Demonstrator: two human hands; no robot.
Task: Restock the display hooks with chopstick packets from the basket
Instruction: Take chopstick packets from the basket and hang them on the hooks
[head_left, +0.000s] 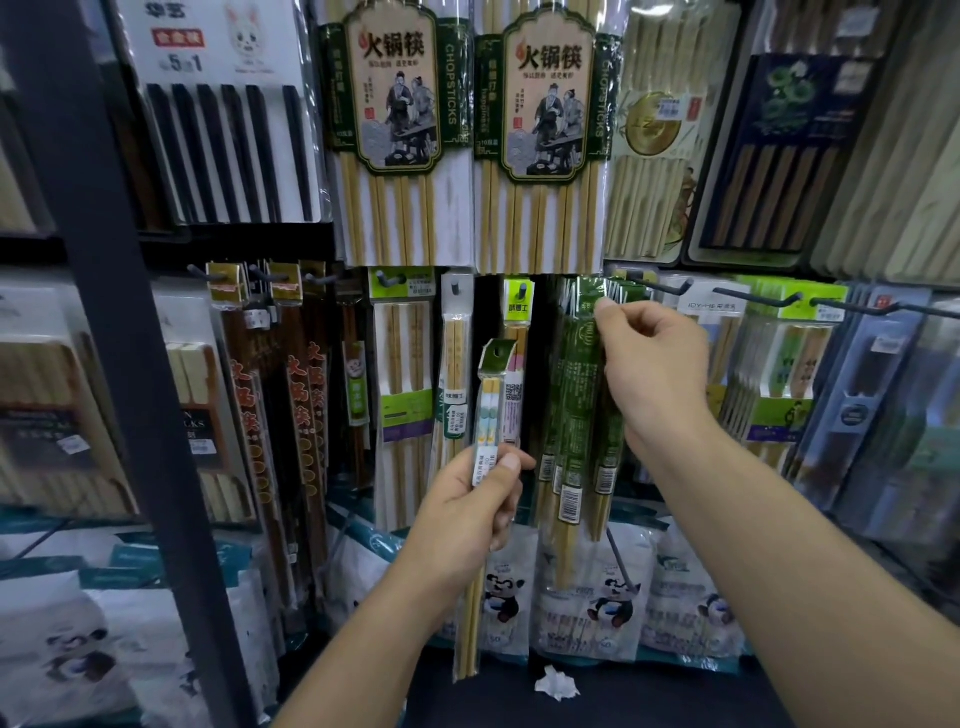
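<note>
My left hand (470, 512) grips a slim chopstick packet (487, 410) upright by its middle; its white header with a hole points up and the bamboo sticks hang down below my fist. My right hand (652, 369) pinches the top of a green chopstick packet (584, 395) at the front of a bunch hanging on a display hook (662, 285). A narrow pink-labelled packet (516, 374) hangs on a hook just behind the packet in my left hand. No basket is in view.
Hooks crowded with other chopstick packets fill the wall on both sides. Two big green-and-tan packs (395, 130) hang above. A dark shelf post (119, 338) rises at left. Panda-printed bags (597, 597) line the bottom shelf, with a crumpled white scrap (556, 683) in front.
</note>
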